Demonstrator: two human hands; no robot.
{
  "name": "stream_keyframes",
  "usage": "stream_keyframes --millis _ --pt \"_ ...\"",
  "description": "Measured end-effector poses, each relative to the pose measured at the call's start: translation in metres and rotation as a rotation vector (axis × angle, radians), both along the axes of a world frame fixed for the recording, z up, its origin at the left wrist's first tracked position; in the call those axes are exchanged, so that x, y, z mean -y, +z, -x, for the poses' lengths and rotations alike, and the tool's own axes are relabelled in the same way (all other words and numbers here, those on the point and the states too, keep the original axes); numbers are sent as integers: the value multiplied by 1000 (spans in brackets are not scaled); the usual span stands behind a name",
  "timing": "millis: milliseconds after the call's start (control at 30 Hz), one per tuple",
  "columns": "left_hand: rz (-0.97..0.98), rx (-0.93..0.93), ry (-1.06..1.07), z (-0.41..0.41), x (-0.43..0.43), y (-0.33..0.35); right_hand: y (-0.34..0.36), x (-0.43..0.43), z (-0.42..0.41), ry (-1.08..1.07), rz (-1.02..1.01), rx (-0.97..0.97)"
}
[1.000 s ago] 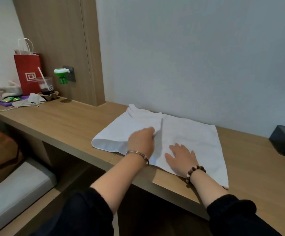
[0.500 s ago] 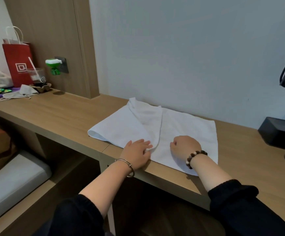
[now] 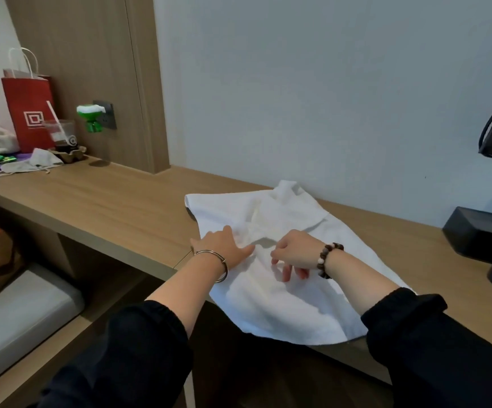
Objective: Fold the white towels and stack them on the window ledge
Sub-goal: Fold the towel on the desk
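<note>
One white towel [image 3: 286, 301] lies rumpled on the wooden ledge [image 3: 115, 201] against the pale wall, and its near part hangs over the front edge. A raised fold runs across its middle between my hands. My left hand [image 3: 224, 248], with a metal bangle on the wrist, rests on the towel's left side, fingers straight and pointing right at the fold. My right hand [image 3: 293, 256], with a bead bracelet, is over the towel's middle. Its thumb and forefinger pinch the cloth at the fold while the other fingers hang down.
At the ledge's far left stand a red paper bag [image 3: 28, 113], a plastic cup with a straw [image 3: 60, 136], crumpled cloths and small packets. A green plug-in device [image 3: 91, 116] sits on the wood panel. Black boxes [image 3: 474, 234] stand at right. A grey cushion [image 3: 18, 316] lies below left.
The towel has been dragged toward the near edge and bunched up; it lay flatter before. My right hand went from a fist pressing the cloth to pinching the fold. The view shifted left.
</note>
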State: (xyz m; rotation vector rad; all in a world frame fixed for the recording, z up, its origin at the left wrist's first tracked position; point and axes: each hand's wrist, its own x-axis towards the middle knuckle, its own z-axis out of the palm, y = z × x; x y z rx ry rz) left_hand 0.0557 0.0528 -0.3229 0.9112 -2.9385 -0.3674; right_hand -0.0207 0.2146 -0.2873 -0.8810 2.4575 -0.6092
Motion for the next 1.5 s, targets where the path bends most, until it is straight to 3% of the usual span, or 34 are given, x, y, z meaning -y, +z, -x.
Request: stream_keyframes --millis 133,200,333,533,867,933,1033,1100,1200,1333,1367,1500 --pt "82 60 -74 5 6 -18 -1 -1 33 -158 -10 -379" --pt "112 114 -88 8 12 -26 -3 -1 53 -258 9 -429" --pt "137 127 -115 11 24 -32 -4 -8 92 -473 102 -270" --pt "141 109 -157 21 40 -33 -10 -14 126 -615 85 -96" --pt "146 88 -165 26 44 -33 -8 2 147 -748 138 -87" --pt "143 82 -161 26 43 -32 -1 -1 152 -810 310 -116" --pt "132 77 -165 25 42 -30 6 -13 146 -1018 729 -240" --pt "116 67 -167 23 41 -29 1 -28 140 -1124 843 -294" --pt "111 51 -169 22 42 -28 -17 -52 132 -1102 621 -335" --pt "93 6 -163 23 43 -29 -37 -68 125 -760 -192 -553" --pt "91 -3 -159 23 43 -29 -37 -68 121 -690 -312 -566" --pt "53 -16 -143 24 43 -30 -30 -63 108 -563 -486 -576"
